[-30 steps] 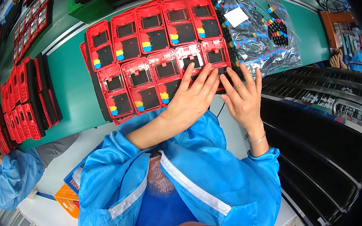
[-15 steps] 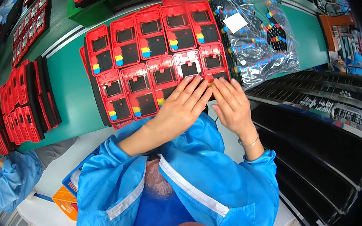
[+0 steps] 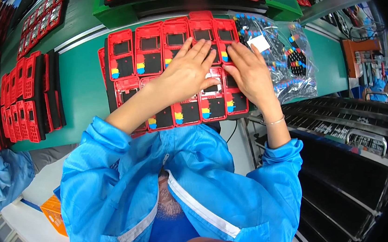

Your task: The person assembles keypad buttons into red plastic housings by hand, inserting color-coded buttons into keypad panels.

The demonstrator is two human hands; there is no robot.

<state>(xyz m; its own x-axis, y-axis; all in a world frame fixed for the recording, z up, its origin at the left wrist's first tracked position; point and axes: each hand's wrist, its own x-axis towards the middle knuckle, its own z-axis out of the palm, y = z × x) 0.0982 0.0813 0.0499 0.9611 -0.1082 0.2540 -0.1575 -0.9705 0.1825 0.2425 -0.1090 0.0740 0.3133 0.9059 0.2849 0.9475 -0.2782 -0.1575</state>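
Observation:
Two rows of red phone-like housings (image 3: pixel 122 48) lie on a black tray in front of me, with windows, black panels and blue and yellow patches. My left hand (image 3: pixel 190 70) is open, palm down, its fingers spread over the middle housings of the far row. Beside it my right hand (image 3: pixel 253 76) is also open, fingers stretched over the housings at the tray's right end. No object shows in either hand. The palms hide parts of both rows, and I cannot tell how firmly the fingertips touch.
Right of the tray lies a clear plastic bag (image 3: pixel 296 77) of black pieces with coloured keys, a white card (image 3: pixel 259 43) on it. Stacked red housings (image 3: pixel 26 95) stand left on the green table (image 3: pixel 83 82). A black rack (image 3: pixel 343 168) is at right, a co-worker's sleeve (image 3: pixel 4 177) lower left.
Both hands have moved from the near row to the far row, the left one spreading its fingers. Near-row housings that were covered now show. The view has shifted slightly.

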